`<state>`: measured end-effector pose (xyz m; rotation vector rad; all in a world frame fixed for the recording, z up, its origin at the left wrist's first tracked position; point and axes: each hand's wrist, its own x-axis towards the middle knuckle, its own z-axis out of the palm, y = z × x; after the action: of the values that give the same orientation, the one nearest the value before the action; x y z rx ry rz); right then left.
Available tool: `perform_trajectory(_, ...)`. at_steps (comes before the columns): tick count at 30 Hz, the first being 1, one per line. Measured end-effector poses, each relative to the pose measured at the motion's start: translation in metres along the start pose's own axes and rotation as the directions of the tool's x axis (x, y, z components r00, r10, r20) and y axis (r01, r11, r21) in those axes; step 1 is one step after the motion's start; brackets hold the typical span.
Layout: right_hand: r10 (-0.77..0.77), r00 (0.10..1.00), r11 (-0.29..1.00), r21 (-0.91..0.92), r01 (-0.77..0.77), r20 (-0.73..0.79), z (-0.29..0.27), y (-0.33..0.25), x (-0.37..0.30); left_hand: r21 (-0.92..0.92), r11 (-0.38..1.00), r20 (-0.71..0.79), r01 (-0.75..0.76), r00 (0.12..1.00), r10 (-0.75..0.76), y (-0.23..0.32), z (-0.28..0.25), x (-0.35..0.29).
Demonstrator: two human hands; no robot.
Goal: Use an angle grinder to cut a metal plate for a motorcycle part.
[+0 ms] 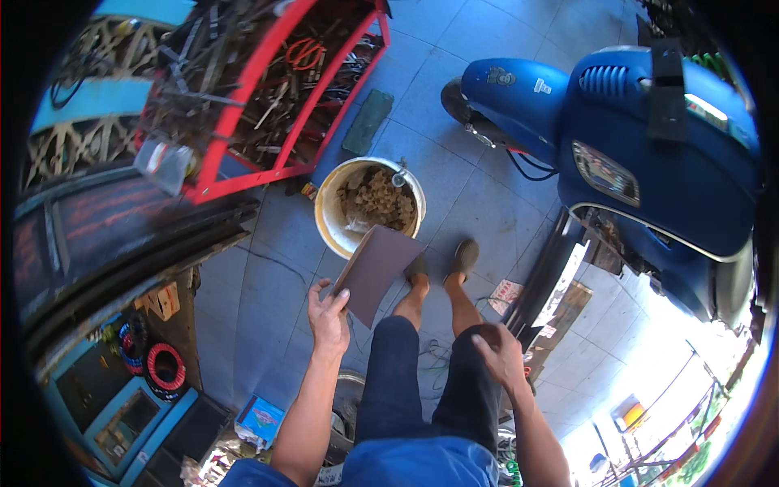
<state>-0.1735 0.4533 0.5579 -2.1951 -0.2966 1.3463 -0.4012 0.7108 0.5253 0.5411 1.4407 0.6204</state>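
A brown sheet of sandpaper, bent along its left edge, is pinched in my left hand. The thumb lies on top of it and the fingers reach behind its edge. Just beyond the sheet stands a round white bucket, its rim stained yellow-brown. Crumpled brownish scraps fill part of it, and the sheet overlaps its near rim. Over my right knee, my right hand hangs loosely with the thumb apart from the partly hidden fingers; nothing shows in its grasp.
A blue scooter stands to the right. At upper left is a red-framed tool rack full of tools, with a dark green block beside it. Coiled rolls and a blue box are at lower left. Loose wires cross the tiles.
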Motion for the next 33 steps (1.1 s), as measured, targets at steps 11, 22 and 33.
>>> perform_trajectory(11,0.298,0.951,0.931,0.247,-0.270,-0.085,0.039,0.112,0.089,-0.065,0.972,0.094,0.225,0.971,-0.219,-0.154,0.076,0.097)
perform_trajectory(22,0.340,0.936,0.847,0.462,-0.263,-0.091,0.037,0.114,0.138,-0.093,0.955,0.137,0.281,0.954,-0.267,-0.182,0.091,0.121)
perform_trajectory(33,0.207,0.975,0.914,0.372,-0.163,-0.082,-0.005,0.040,0.105,-0.128,0.971,0.126,0.203,0.974,-0.187,-0.089,0.105,0.066)
